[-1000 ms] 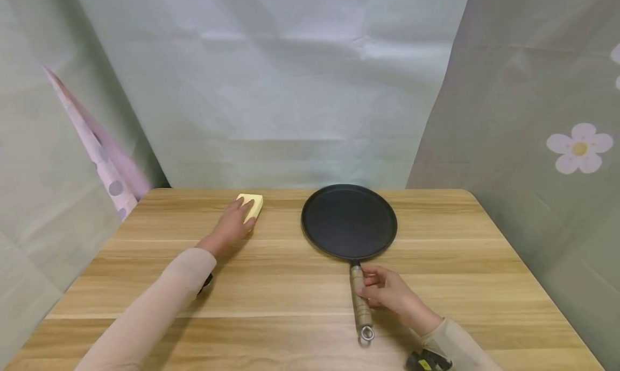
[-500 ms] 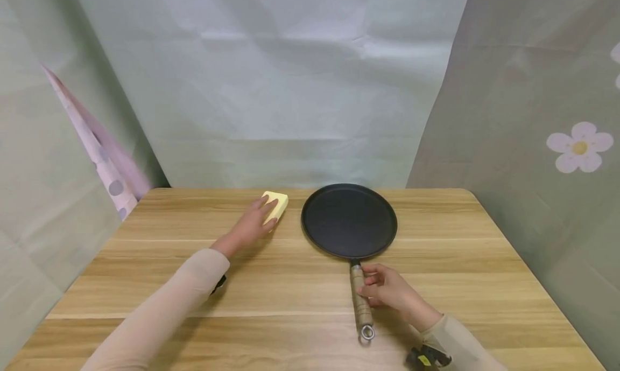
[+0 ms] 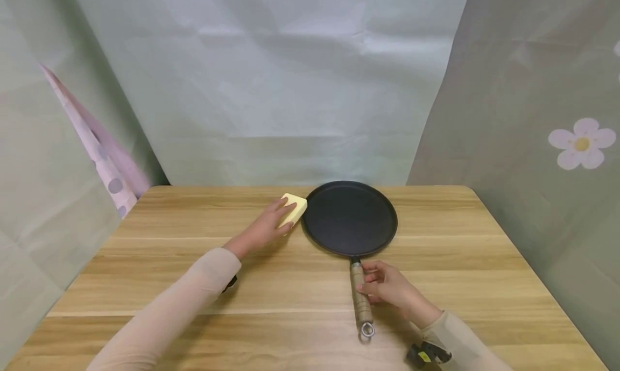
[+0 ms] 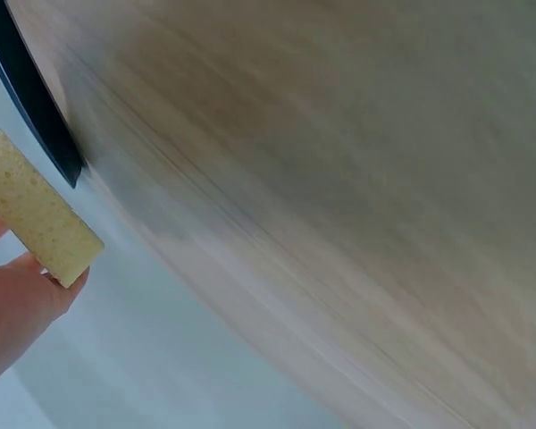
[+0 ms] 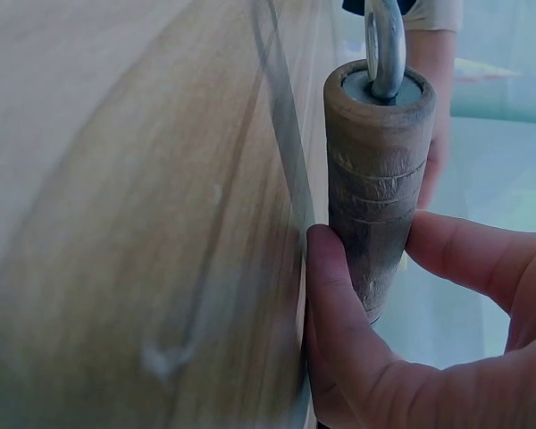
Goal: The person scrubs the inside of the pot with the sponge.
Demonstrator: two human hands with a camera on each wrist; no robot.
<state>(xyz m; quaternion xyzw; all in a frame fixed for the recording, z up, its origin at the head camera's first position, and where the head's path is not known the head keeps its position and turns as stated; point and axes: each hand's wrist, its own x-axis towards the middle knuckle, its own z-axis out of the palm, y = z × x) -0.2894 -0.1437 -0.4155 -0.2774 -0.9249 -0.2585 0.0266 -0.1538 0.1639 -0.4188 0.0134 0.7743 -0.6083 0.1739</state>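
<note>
A pale yellow sponge (image 3: pixel 294 209) is gripped from above by my left hand (image 3: pixel 263 226), right beside the left rim of a flat black frying pan (image 3: pixel 351 217). In the left wrist view the sponge (image 4: pixel 37 210) sits between the fingertips, lifted off the wooden surface, with the dark pan edge (image 4: pixel 31 89) close by. My right hand (image 3: pixel 394 290) pinches the pan's wooden handle (image 3: pixel 360 298) between thumb and fingers. The right wrist view shows this handle (image 5: pixel 375 170) with a metal ring (image 5: pixel 387 45) at its end.
The pan lies on a wood-grain table (image 3: pixel 271 328) whose far edge meets a pale green cloth backdrop (image 3: pixel 290 91). Cloth with flower prints (image 3: pixel 582 144) hangs at the right. A dark wrist device (image 3: pixel 426 355) is at the right sleeve.
My left hand has moved rightward with the sponge, from the left part of the table to the pan's left rim. The right hand and the pan have stayed in place.
</note>
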